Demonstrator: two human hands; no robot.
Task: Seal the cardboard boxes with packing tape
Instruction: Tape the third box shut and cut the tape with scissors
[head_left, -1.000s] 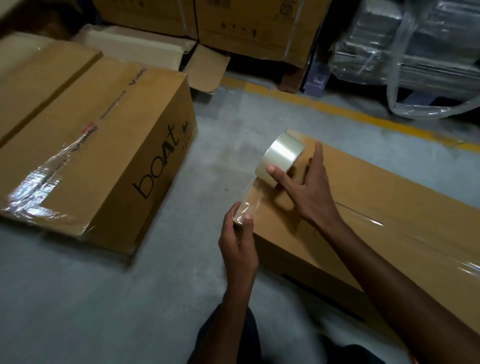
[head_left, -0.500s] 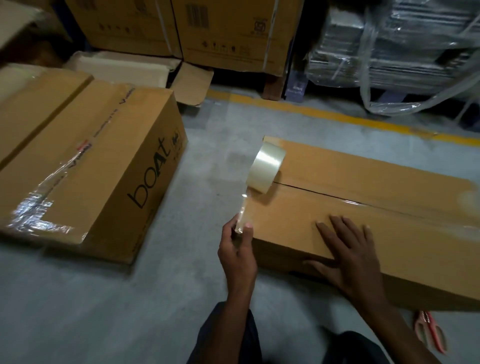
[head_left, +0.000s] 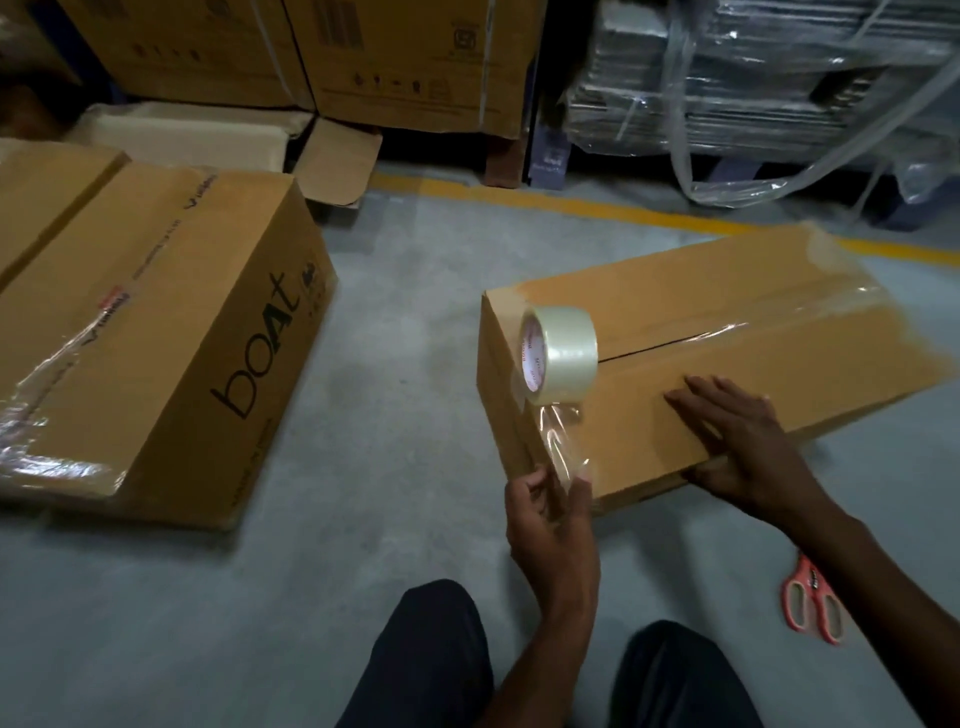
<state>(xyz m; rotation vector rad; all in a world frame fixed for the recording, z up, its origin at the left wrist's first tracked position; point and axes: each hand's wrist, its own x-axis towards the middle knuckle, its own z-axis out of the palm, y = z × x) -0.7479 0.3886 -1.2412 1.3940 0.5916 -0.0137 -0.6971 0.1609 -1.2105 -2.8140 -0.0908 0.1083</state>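
Since the earlier frames, the right hand (head_left: 737, 441) has left the tape roll (head_left: 558, 356) and come down flat on the near edge of the flat box (head_left: 727, 322), and that box now lies turned, its short end facing the person. Fingers of the right hand lie straight and spread on the box top, the thumb hooked over the near side edge. Standing on its rim at the near-left corner of the box top, the roll sits at the end of the centre seam, where a dark slit shows between the flaps. Clear tape already covers the seam farther along and wraps the far end. A loose strip of tape (head_left: 558, 441) runs down from the roll past the box's end face to the left hand (head_left: 550, 512), which pinches its free end between thumb and fingertips just off the box's lower corner. Left of this, a wide lane of bare grey floor (head_left: 405, 415) separates the flat box from the big printed box (head_left: 156, 332), whose near corner is already taped. Orange-handled scissors (head_left: 813, 605) lie on the floor to the right, beside the right forearm and clear of the box. Stacked cartons (head_left: 311, 57) and wrapped bundles (head_left: 753, 88) line the far side beyond a yellow floor line (head_left: 571, 205).
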